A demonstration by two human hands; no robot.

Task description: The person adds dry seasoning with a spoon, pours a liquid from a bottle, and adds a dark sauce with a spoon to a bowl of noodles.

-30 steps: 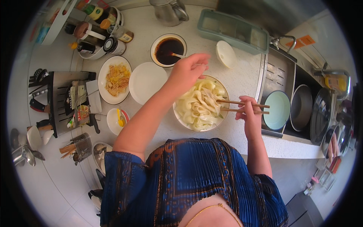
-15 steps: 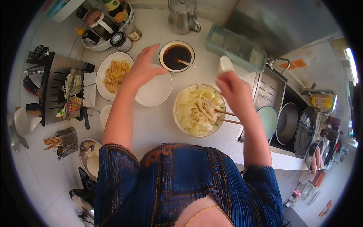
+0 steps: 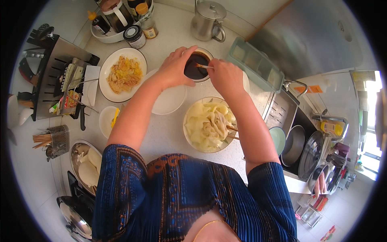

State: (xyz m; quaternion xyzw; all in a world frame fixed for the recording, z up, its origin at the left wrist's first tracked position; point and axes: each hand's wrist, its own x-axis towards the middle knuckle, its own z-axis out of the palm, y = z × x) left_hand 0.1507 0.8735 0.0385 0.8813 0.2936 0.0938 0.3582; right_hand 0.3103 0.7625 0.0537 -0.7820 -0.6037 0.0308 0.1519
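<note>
Pinching the spoon [image 3: 204, 66], the right hand [image 3: 225, 76] hovers over the sauce bowl [image 3: 207, 51] the left hand [image 3: 176, 67] clasps; forearms [image 3: 257, 127] partly block the white plate [image 3: 171, 101] and chopsticks [image 3: 232, 128].

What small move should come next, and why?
Probably a gentle stir with the spoon: the right hand grips its handle, its other end sits in the dark sauce, and the left hand cups the bowl from the left.

Centre: noodles [image 3: 211, 125] in a bowl [image 3: 186, 135], chopsticks [image 3: 231, 128] among them. Behind: sauce bowl [image 3: 209, 52], spoon [image 3: 203, 66] inside, between left hand [image 3: 176, 68] and right hand [image 3: 226, 77]; farther back, a kettle [image 3: 207, 26]. Left of the noodles: a plate [image 3: 171, 101], then a food dish [image 3: 104, 80]. Right: a pan [image 3: 293, 145].
</note>
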